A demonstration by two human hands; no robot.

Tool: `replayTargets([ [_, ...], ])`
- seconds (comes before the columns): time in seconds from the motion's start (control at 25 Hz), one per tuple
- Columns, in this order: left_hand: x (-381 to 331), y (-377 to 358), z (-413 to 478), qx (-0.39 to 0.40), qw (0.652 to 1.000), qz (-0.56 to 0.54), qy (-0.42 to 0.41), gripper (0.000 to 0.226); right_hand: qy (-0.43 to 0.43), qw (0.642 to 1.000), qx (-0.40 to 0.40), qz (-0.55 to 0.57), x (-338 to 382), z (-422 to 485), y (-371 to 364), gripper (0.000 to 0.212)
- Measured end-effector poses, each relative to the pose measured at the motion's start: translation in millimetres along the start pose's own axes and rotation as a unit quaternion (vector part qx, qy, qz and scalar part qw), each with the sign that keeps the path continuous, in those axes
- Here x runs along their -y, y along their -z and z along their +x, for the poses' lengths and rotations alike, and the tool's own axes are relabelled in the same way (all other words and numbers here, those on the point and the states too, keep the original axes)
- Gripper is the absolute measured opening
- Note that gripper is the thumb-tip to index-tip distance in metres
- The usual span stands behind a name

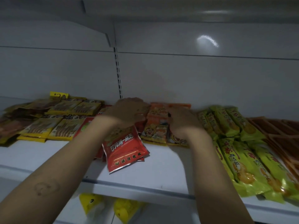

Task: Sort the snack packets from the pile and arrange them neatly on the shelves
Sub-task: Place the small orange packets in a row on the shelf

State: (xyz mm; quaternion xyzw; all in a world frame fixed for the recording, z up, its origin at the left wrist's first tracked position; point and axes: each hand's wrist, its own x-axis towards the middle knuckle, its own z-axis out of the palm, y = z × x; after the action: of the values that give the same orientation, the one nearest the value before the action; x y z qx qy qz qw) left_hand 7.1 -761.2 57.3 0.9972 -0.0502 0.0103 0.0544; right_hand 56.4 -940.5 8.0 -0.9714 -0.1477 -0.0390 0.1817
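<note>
Shelf [145, 180] holds red, orange, yellow and green snack packets [126, 147].

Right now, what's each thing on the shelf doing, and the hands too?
red packets: loose, crooked pile.
orange packets: stacked between both hands.
green packets: lying in rows.
yellow-brown packets: flat, tidy rows.
left hand: against orange packets, grip blurred.
right hand: against orange packets, grip blurred.

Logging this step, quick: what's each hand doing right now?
Left hand: touches the orange packets, grip cannot be told.
Right hand: touches them too, grip cannot be told.
</note>
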Motion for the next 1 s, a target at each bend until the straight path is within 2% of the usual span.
replayTargets([
  [0.12,43.4,-23.7,-22.2,-0.073,0.996,0.041,-0.004,0.052,0.092,0.991,0.042,0.085,28.3,-33.4,-23.7,0.047],
  [0.24,59.9,-51.4,-61.2,-0.016,0.994,0.107,0.006,0.077,0.139,0.986,0.052,0.075,54.0,-58.7,-56.9,0.047],
  [0.28,61.1,-60.7,-66.6,-0.002,0.995,0.094,-0.01,0.08,0.129,0.988,0.054,0.062,57.5,-59.5,-65.2,0.049],
  [0.36,67.3,-72.9,-69.1,0.034,0.997,0.058,-0.028,0.071,0.097,0.992,0.043,0.073,62.0,-63.4,-76.7,0.047],
  [0.52,95.0,-83.5,-64.0,0.043,0.996,-0.015,-0.08,0.057,0.031,0.996,-0.04,0.075,70.8,-71.0,-83.7,0.036],
  [0.64,110.7,-93.9,-64.5,0.01,0.994,-0.041,-0.103,0.051,0.016,0.996,-0.069,0.058,85.8,-75.0,-92.4,0.046],
  [0.72,118.3,-94.1,-68.4,-0.048,0.993,-0.047,-0.099,0.047,0.032,0.996,-0.073,0.027,100.2,-78.6,-99.3,0.062],
  [0.84,139.3,-91.2,-76.0,-0.103,0.994,-0.014,-0.045,0.053,0.021,0.997,-0.069,-0.017,113.6,-77.6,-113.4,0.078],
  [1.0,158.1,-100.9,-81.2,-0.054,0.997,-0.001,-0.055,0.072,-0.015,0.994,-0.109,-0.017,117.0,-78.1,-124.6,0.064],
])
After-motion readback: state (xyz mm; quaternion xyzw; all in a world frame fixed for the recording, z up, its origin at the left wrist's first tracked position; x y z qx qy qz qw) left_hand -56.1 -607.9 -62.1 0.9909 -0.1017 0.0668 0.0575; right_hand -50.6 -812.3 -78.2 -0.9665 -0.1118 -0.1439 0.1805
